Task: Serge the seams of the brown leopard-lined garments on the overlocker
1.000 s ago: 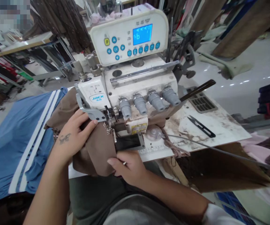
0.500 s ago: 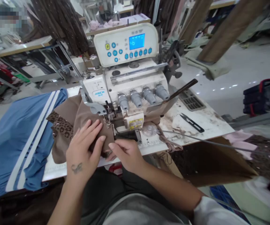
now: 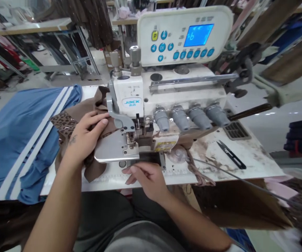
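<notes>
A piece of brown fabric (image 3: pixel 95 170) with a leopard-print part (image 3: pixel 63 122) lies at the left of a white overlock sewing machine (image 3: pixel 166 91). My left hand (image 3: pixel 84 136) rests on this fabric beside the metal sewing plate (image 3: pixel 111 147), fingers stretched out over it and thumb apart. The plate is bare under the presser foot (image 3: pixel 131 141). In front of the machine, my right hand (image 3: pixel 149 178) hovers close to the table edge, its fingers curled in toward the thumb; I see nothing in them.
Blue fabric with white stripes (image 3: pixel 30 140) covers the table's left end. Black thread snips (image 3: pixel 231 154) lie on the right side of the white table (image 3: pixel 261 164). A thin rod (image 3: pixel 227 173) slants out to the right past a twisted cloth strip (image 3: pixel 199 171).
The brown fabric has moved left and back off the sewing plate with my left hand. My right hand has come away from the fabric. The view has shifted closer to the machine.
</notes>
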`<act>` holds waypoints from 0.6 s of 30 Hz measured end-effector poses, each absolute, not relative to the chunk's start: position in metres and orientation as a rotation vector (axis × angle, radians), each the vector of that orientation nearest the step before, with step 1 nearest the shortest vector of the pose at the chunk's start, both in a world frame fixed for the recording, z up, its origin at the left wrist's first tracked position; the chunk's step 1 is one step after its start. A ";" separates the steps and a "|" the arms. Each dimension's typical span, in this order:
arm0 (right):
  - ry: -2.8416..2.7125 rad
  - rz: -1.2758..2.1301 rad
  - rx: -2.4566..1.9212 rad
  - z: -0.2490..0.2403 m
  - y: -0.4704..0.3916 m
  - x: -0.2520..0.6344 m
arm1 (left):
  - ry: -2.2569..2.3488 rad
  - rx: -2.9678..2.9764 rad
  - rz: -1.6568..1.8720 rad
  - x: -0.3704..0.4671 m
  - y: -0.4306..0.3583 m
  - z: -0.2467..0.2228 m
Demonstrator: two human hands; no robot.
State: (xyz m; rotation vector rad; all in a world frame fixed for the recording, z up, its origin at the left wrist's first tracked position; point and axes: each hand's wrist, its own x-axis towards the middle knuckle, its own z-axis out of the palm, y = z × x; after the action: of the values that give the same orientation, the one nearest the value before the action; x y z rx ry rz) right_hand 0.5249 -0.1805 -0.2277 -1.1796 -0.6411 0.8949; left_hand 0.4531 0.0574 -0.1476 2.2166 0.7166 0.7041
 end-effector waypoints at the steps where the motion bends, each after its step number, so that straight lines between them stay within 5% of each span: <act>1: -0.651 0.892 -1.181 -0.228 -0.180 0.525 | 0.778 2.174 0.732 0.453 0.061 -0.149; 10: -0.953 0.749 -1.219 -0.220 -0.179 0.530 | 1.054 2.059 1.277 0.388 -0.047 -0.199; 14: -0.924 0.534 -1.342 -0.226 -0.175 0.535 | 0.461 2.424 0.773 0.338 -0.106 -0.221; 18: -0.603 0.516 -1.491 -0.229 -0.179 0.534 | 0.440 2.522 0.976 0.330 -0.085 -0.193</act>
State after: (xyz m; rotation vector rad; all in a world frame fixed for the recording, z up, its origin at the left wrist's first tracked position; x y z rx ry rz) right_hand 0.5338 -0.1789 -0.2293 -1.4915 -0.6032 0.5163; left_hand 0.3305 -0.0848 -0.1932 2.5223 0.4395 0.9760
